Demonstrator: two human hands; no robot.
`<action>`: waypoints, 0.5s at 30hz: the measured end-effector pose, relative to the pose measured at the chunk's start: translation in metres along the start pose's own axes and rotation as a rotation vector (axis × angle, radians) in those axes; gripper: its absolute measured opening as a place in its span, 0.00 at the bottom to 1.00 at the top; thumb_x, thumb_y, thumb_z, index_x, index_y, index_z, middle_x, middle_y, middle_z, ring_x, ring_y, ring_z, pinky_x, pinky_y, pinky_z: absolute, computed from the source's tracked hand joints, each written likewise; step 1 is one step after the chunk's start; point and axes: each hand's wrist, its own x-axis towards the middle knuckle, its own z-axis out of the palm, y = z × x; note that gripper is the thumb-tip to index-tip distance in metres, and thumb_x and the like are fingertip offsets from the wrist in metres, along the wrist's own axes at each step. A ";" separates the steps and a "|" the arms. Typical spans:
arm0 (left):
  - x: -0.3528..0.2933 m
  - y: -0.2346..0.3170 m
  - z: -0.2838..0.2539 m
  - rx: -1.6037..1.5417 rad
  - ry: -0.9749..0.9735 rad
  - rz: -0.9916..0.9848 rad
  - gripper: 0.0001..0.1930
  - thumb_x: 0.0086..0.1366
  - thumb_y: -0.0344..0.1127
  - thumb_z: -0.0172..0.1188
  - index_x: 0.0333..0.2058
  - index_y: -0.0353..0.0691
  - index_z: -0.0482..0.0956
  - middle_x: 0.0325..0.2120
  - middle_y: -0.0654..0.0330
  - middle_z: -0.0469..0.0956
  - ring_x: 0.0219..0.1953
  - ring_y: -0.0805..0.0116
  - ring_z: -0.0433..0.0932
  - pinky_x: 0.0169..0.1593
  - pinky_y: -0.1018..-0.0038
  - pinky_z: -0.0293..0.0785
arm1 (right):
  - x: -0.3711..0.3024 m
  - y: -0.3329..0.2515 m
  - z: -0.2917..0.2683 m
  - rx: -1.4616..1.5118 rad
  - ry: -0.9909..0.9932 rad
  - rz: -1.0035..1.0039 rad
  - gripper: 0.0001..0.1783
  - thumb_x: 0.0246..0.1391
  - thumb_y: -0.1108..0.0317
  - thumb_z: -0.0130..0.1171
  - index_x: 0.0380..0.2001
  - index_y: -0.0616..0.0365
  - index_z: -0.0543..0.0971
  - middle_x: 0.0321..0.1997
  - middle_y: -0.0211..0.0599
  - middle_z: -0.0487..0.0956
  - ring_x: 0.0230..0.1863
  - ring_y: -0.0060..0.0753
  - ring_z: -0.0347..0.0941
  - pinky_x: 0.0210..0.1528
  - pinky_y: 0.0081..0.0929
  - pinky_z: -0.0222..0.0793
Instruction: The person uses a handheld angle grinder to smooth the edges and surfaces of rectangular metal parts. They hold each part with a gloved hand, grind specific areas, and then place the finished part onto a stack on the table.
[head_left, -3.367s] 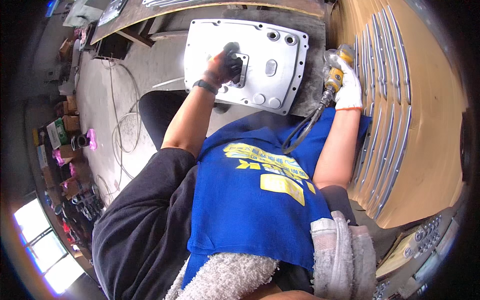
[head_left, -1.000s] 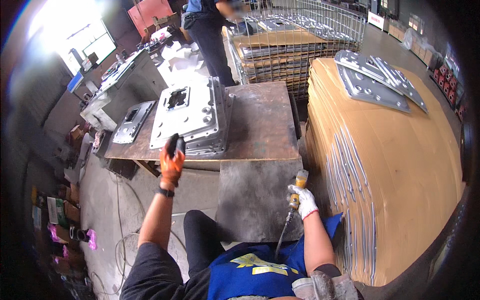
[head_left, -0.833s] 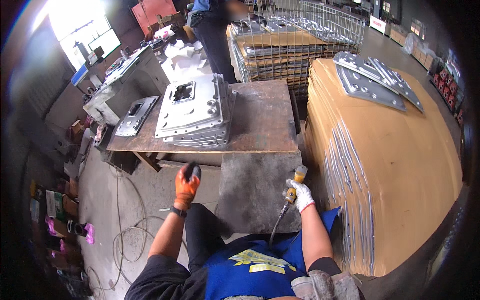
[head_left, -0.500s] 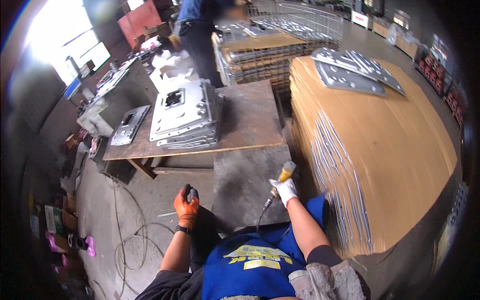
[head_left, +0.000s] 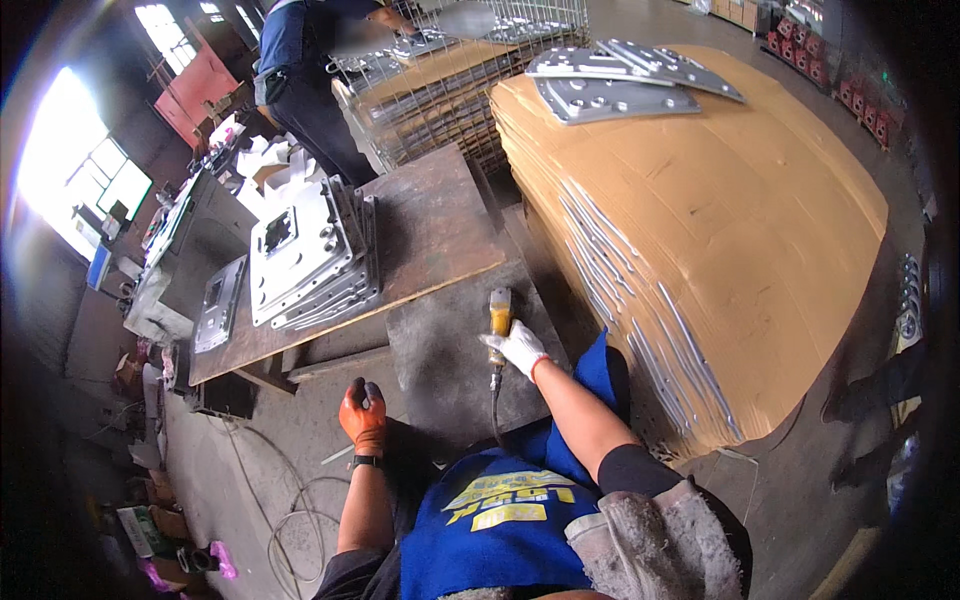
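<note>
My right hand, in a white glove, grips a yellow handheld power tool with a grey head. Its head points away from me over a dark, worn bench surface; whether it touches the surface I cannot tell. A cord or hose runs from the tool's near end toward my apron. To the left of that surface, my left hand is raised in an orange glove with dark fingertips. Its fingers are curled in and no object shows in them. On the wooden table ahead lies a stack of silver cast metal plates.
A single smaller plate lies at the table's left end. To the right stands a tall cardboard-layered stack with metal plates on top and plate edges jutting from its side. Another person works beside a wire cage. A hose coils on the floor.
My view has swung to the right. The tool in my right hand has turned to point more straight ahead. The other person now reaches an arm over the caged plates.
</note>
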 end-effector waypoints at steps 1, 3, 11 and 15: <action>0.001 0.000 0.001 0.026 -0.008 0.002 0.13 0.54 0.37 0.59 0.37 0.36 0.79 0.32 0.50 0.80 0.36 0.58 0.80 0.42 0.70 0.74 | -0.004 0.002 -0.001 -0.030 0.010 -0.003 0.40 0.35 0.41 0.67 0.42 0.64 0.71 0.42 0.54 0.76 0.46 0.48 0.73 0.45 0.37 0.68; 0.002 -0.004 0.003 0.063 0.003 -0.011 0.14 0.53 0.38 0.59 0.36 0.37 0.80 0.31 0.50 0.80 0.36 0.57 0.80 0.41 0.69 0.74 | -0.020 -0.010 -0.011 -0.048 -0.065 -0.018 0.45 0.35 0.41 0.67 0.49 0.66 0.68 0.48 0.56 0.74 0.51 0.48 0.70 0.51 0.37 0.64; 0.003 0.003 0.021 0.079 -0.044 0.088 0.15 0.53 0.41 0.59 0.36 0.38 0.80 0.31 0.50 0.80 0.35 0.55 0.80 0.41 0.67 0.74 | -0.044 -0.082 -0.059 -0.136 0.261 -0.133 0.36 0.41 0.51 0.66 0.51 0.59 0.68 0.46 0.50 0.76 0.47 0.50 0.73 0.48 0.38 0.68; 0.006 0.005 0.025 0.054 -0.043 0.065 0.14 0.53 0.40 0.60 0.35 0.38 0.79 0.31 0.50 0.80 0.35 0.54 0.79 0.41 0.67 0.74 | -0.015 -0.160 -0.115 -0.155 0.450 -0.431 0.41 0.44 0.48 0.63 0.55 0.63 0.62 0.53 0.53 0.70 0.54 0.51 0.67 0.54 0.39 0.64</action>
